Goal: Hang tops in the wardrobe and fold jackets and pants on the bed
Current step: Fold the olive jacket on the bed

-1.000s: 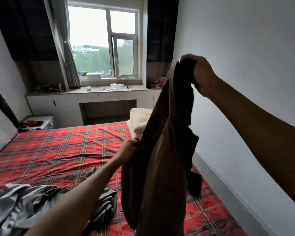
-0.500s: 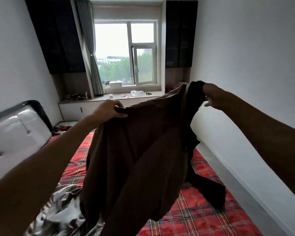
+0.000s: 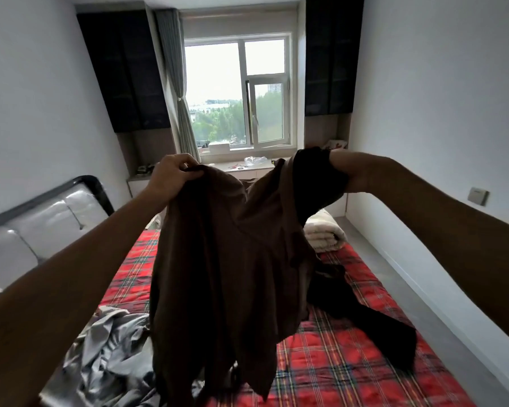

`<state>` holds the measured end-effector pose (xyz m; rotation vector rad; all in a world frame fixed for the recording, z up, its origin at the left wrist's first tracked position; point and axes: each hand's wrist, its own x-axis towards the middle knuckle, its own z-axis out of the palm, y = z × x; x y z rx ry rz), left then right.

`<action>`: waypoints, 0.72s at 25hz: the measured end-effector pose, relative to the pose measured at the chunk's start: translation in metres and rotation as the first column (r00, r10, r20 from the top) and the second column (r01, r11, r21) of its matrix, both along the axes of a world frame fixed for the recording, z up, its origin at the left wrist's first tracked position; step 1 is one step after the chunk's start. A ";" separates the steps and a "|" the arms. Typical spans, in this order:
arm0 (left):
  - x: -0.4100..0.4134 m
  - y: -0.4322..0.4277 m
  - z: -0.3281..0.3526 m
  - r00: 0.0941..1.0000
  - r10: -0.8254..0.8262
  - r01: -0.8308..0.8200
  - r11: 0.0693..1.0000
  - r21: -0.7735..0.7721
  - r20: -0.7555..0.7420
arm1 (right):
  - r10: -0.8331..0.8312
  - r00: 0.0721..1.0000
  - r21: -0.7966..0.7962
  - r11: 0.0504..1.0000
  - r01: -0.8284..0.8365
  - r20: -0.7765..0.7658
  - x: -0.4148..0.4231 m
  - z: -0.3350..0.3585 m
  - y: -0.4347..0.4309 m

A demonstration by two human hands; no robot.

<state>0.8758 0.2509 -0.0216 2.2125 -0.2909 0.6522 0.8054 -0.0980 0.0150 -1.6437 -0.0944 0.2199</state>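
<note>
Garment (image 3: 232, 259) gripped by left hand (image 3: 171, 174), right hand (image 3: 340, 169), above bed (image 3: 350, 362).

1. One view only: head-worn wide-angle, nothing shared with another view.
2. Placed above near edge of bed (image 3: 350, 362), facing window (image 3: 238, 92) at room's far end, pitched slightly down.
3. Very close to raised brown garment (image 3: 227, 259); window well apart. Strong bowing at frame edges.
</note>
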 end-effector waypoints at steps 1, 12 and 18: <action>0.002 -0.003 -0.002 0.999 0.030 -0.029 0.999 -0.017 0.017 | -0.003 1.000 0.149 0.989 0.008 -0.031 -0.001 0.002 0.007; -0.027 -0.081 -0.036 0.884 -0.373 0.281 0.906 -0.317 -0.281 | -0.298 0.937 0.460 0.868 0.187 0.182 0.012 0.040 0.049; -0.055 -0.134 -0.079 0.619 -0.559 0.562 0.806 -0.186 -0.552 | -0.233 0.964 0.609 0.786 0.109 0.128 0.014 0.048 0.034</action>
